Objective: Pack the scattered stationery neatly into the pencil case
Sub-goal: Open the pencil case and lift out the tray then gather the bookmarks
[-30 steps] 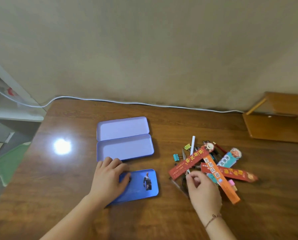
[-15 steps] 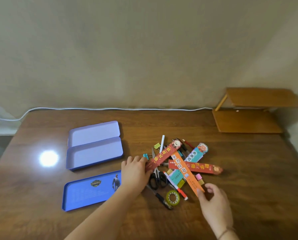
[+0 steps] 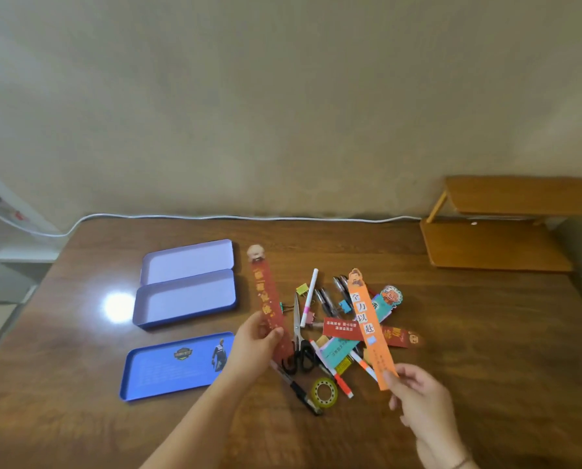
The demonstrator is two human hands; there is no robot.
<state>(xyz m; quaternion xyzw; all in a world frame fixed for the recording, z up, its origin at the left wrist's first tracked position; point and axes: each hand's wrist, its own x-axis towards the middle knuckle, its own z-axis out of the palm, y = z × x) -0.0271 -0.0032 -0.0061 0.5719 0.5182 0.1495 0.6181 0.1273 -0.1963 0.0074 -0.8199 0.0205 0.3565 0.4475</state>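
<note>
An open lilac pencil case lies on the wooden table, its hinged lid folded back. A loose blue tray lies in front of it. My left hand pinches a dark red bookmark near its lower end and holds it lifted, just right of the case. My right hand pinches the bottom end of an orange bookmark, raised over the pile. The pile holds scissors, a white pen, a tape roll, a black pen, binder clips and more bookmarks.
A white cable runs along the table's back edge by the wall. A small wooden shelf stands at the back right corner. A bright light glare sits on the table left of the case.
My left hand left the blue tray, reached the pile and lifted the dark red bookmark. My right hand took the orange bookmark by its end and raised it. The camera view shifted.
</note>
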